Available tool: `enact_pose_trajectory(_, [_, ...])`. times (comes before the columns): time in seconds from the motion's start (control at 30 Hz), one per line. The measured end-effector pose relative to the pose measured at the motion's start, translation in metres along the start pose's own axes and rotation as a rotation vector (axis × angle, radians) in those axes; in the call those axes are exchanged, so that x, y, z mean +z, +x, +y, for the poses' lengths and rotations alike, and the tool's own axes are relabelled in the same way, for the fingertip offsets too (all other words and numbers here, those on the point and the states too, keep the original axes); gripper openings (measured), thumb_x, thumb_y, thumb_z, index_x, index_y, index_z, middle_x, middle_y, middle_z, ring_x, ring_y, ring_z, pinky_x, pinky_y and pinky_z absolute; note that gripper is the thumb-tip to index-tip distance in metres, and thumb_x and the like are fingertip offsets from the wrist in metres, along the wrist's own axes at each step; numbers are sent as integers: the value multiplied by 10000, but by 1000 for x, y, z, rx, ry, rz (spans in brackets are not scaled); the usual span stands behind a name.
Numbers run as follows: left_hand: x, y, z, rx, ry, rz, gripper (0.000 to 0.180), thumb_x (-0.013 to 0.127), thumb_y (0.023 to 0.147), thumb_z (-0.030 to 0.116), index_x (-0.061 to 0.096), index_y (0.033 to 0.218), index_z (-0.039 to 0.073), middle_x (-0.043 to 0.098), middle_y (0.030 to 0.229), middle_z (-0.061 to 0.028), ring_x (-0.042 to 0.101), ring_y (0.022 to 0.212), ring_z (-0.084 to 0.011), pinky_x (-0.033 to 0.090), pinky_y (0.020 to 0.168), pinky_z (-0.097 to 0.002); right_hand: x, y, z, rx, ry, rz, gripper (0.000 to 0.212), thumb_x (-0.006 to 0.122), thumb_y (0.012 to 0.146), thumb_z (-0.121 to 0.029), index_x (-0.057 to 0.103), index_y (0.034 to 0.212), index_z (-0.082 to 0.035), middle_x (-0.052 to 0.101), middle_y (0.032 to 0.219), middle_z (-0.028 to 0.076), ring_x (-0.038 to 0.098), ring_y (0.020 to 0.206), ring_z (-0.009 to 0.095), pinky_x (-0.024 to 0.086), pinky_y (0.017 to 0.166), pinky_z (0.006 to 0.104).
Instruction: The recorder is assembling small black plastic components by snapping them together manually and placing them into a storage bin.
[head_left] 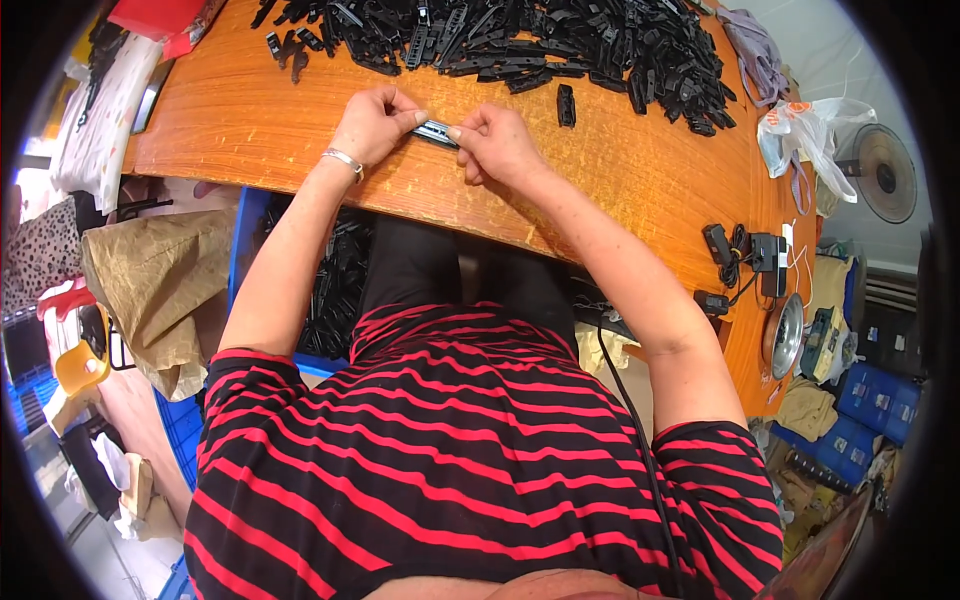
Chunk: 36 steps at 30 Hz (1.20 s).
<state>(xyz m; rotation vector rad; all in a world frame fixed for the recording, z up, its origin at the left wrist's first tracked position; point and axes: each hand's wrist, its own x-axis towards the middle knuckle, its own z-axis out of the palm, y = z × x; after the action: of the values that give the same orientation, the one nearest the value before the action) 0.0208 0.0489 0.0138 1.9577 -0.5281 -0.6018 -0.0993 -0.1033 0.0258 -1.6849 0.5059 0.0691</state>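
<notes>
Between my two hands, just above the wooden table, is a small, narrow dark part with a shiny metal strip. My left hand pinches its left end between thumb and fingers. At the other end, my right hand has its thumb and curled fingers closed on it. The exact kind of part is too small to make out. Beyond my hands lies a big heap of similar long black parts. One black piece lies apart from the heap, in front of it.
Several loose small pieces lie at the far left. Black adapters with cables and a round metal dish are on the right side of the table. A blue crate of black parts stands below the table edge. A fan is beyond right.
</notes>
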Motion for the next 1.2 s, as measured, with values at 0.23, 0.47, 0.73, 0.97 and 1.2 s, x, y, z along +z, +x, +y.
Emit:
enact_pose_trajectory(0.23, [-3, -2, 6, 53, 111, -4, 198, 707, 827, 169, 605, 832, 0, 568, 676, -1, 481, 587, -77, 417, 535, -239, 0, 1, -8, 70, -18, -62, 159, 595, 901, -117, 498, 851, 0, 589, 612, 64, 550, 424, 120, 443, 365, 252])
enact_pose_trajectory(0.47, [1, 1, 6, -12, 213, -4, 227, 724, 787, 212, 612, 794, 14, 634, 728, -78, 587, 685, -166, 480, 677, -312, 3, 3, -18, 100, -109, -25, 171, 600, 896, -111, 482, 833, -5, 582, 605, 54, 539, 418, 115, 439, 367, 256])
enact_pose_trajectory(0.73, [8, 3, -6, 182, 246, 67, 181, 682, 835, 130, 576, 939, 25, 592, 744, -32, 521, 685, -122, 462, 670, -271, 2, 11, -2, -15, -460, 40, 279, 717, 803, -248, 570, 749, -17, 610, 611, 96, 567, 500, 205, 470, 528, 349])
enact_pose_trajectory(0.97, [-26, -43, -21, 96, 248, 30, 210, 689, 799, 143, 616, 963, 34, 615, 773, -78, 585, 721, -191, 476, 699, -322, -9, 4, 7, -246, -610, 38, 277, 712, 817, -254, 544, 738, -47, 604, 626, 51, 565, 503, 120, 469, 490, 286])
enact_pose_trajectory(1.2, [-110, -75, -43, 57, 330, 221, 178, 698, 792, 164, 637, 847, 7, 607, 735, -68, 585, 706, -153, 475, 680, -289, -68, 22, -2, -400, -986, 448, 184, 669, 781, -137, 618, 946, -74, 622, 997, 126, 615, 857, 342, 499, 747, 414])
